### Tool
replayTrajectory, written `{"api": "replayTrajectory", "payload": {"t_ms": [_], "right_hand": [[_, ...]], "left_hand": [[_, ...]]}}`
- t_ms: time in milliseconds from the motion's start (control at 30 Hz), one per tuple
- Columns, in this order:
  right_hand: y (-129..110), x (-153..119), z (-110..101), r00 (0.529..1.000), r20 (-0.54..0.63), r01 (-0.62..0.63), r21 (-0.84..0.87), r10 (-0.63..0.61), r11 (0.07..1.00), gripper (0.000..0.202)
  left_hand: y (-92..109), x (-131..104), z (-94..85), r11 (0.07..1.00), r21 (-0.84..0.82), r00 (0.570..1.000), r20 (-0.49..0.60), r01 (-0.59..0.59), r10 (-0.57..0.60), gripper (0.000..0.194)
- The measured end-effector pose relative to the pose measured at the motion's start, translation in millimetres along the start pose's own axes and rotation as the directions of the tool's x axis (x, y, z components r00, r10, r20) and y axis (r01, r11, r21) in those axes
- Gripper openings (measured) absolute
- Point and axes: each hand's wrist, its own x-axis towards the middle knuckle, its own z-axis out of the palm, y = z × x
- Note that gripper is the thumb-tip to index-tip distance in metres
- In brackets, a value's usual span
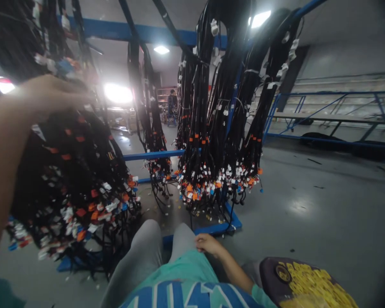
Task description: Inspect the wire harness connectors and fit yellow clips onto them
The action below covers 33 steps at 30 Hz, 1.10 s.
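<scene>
Blurred, the left hand (62, 94) reaches across the long black cable bundle (86, 164) hanging at left, tipped with orange, white and blue plastic connectors (94, 215); I cannot tell whether its grip is spread or pinching. The right hand (209, 244), beside the grey trousers' (144, 244) right knee, has curled fingers; whether they pinch anything is unclear.

Left hand (56, 94) — blurred; at black cables (75, 169)
</scene>
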Motion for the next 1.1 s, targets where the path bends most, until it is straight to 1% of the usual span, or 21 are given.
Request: {"api": "replayTrajectory", "payload": {"t_ms": [67, 100, 167, 200, 300, 367, 467, 533, 600, 667, 800, 900, 1000, 1100], "right_hand": [[0.5, -2.1, 0.1, 1.0, 0.002, 0.004, 0.007, -0.004, 1.0, 0.008], [0.7, -3.0, -0.5, 1.0, 0.004, 0.005, 0.011, -0.005, 1.0, 0.009], [0.8, -4.6, -2.2, 1.0, 0.005, 0.006, 0.019, -0.006, 1.0, 0.01], [0.8, -5.3, -3.2, 1.0, 0.003, 0.006, 0.023, -0.006, 1.0, 0.01], [0.6, -7.6, -6.2, 1.0, -0.014, 0.011, 0.046, -0.01, 0.999, 0.008], [0.3, -9.8, -7.8, 0.999, -0.03, 0.017, 0.064, -0.015, 0.998, 0.007], [-1.0, -14.2, -9.8, 0.998, -0.056, 0.028, 0.09, -0.023, 0.996, 0.007], [-2.6, -17.5, -11.7, 0.996, -0.078, 0.041, 0.108, -0.032, 0.993, 0.007], [-5.2, -20.1, -14.8, 0.993, -0.105, 0.062, 0.121, -0.05, 0.991, 0.006], [-9.3, -21.3, -19.6, 0.988, -0.138, 0.091, 0.126, -0.073, 0.988, 0.007], [-21.1, -19.0, -32.4, 0.968, -0.215, 0.156, 0.12, -0.128, 0.98, 0.017], [-30.4, -13.9, -42.3, 0.947, -0.273, 0.206, 0.102, -0.172, 0.973, 0.025], [-40.6, -3.8, -51.7, 0.921, -0.327, 0.248, 0.067, -0.214, 0.966, 0.028], [-55.1, 16.4, -61.5, 0.891, -0.373, 0.284, 0.013, -0.259, 0.959, 0.027]], "left_hand": [[-5.3, -14.7, 7.3, 0.994, 0.105, 0.993, 0.121, -0.006, -0.007, 0.061], [-6.9, -23.4, 12.0, 0.991, 0.132, 0.984, 0.178, -0.021, -0.003, 0.058], [-9.4, -41.9, 22.2, 0.992, 0.107, 0.965, 0.26, -0.069, 0.039, 0.06], [-10.7, -50.9, 27.3, 0.992, 0.088, 0.958, 0.282, -0.087, 0.059, 0.065], [-16.7, -72.4, 40.5, 0.992, 0.054, 0.944, 0.319, -0.114, 0.091, 0.085], [-22.1, -81.0, 47.7, 0.992, 0.044, 0.943, 0.318, -0.121, 0.101, 0.089], [-29.2, -88.8, 58.4, 0.993, -0.004, 0.957, 0.265, -0.12, 0.117, 0.082], [-32.4, -93.5, 67.3, 0.991, -0.085, 0.964, 0.241, -0.099, 0.117, 0.077], [-36.0, -98.4, 78.9, 0.977, -0.204, 0.961, 0.255, -0.057, 0.11, 0.072], [-41.8, -102.4, 93.8, 0.949, -0.315, 0.948, 0.298, -0.016, 0.115, 0.062], [-60.4, -106.6, 134.0, 0.871, -0.485, 0.896, 0.417, 0.077, 0.154, 0.043], [-71.8, -110.2, 173.2, 0.814, -0.556, 0.861, 0.485, 0.167, 0.154, 0.037], [-76.0, -118.7, 221.7, 0.721, -0.648, 0.827, 0.528, 0.246, 0.192, 0.033], [-75.4, -134.3, 278.4, 0.648, -0.668, 0.779, 0.601, 0.365, 0.18, 0.035]]}}
